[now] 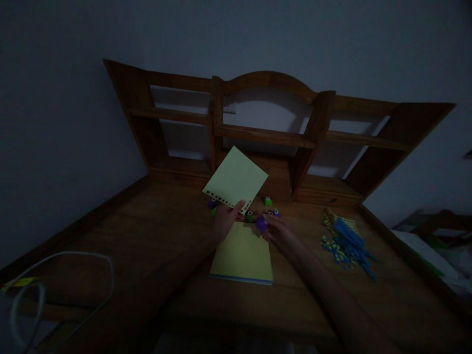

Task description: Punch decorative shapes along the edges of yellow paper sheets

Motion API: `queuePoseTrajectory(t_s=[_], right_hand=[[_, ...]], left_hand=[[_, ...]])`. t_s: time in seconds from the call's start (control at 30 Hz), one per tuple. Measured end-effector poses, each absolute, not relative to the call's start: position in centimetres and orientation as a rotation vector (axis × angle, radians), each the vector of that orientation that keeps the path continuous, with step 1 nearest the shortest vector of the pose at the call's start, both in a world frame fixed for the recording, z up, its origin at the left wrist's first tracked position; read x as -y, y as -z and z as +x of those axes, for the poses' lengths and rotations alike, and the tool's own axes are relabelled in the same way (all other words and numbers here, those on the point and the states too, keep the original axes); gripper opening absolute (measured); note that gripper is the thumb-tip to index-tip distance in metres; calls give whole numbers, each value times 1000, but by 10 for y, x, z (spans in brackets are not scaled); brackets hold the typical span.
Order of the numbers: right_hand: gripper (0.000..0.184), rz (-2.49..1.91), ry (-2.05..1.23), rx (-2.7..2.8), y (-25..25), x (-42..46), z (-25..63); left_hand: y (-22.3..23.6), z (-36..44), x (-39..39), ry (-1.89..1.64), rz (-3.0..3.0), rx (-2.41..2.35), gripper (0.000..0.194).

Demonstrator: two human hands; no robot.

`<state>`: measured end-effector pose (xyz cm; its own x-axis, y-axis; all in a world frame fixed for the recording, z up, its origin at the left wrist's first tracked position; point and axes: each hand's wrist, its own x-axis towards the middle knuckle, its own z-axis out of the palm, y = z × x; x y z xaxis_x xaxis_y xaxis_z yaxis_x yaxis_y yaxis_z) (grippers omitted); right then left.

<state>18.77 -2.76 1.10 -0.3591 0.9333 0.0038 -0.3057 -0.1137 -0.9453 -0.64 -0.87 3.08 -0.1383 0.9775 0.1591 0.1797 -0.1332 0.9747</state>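
My left hand (225,220) pinches the lower corner of a pale yellow sheet of paper (238,174), holding it tilted up above the desk. Small shapes are cut out along two of the sheet's edges. My right hand (276,229) has its fingers closed on a small rounded purple paper punch (261,224), just right of the sheet's lower corner. Below both hands lies a stack of paper (243,255), yellow on top with blue at its front edge. Around the hands stand several small punches with eye-like knobs, among them a green punch (267,201) and a dark green punch (250,216).
A wooden shelf unit (263,132) rises at the back of the desk (147,236). On the right lies a heap of blue and yellow paper scraps (348,241). A white cable (110,268) loops at the left front. A wall socket (230,107) shows through the shelf.
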Motion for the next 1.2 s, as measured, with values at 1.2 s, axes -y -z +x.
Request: queuePoseTrajectory(t_s=[1.2], right_hand=[[38,-990,-1390,1164,-18,24,195]], left_hand=[[-19,-5,5,-1296,1255,-1227,41]])
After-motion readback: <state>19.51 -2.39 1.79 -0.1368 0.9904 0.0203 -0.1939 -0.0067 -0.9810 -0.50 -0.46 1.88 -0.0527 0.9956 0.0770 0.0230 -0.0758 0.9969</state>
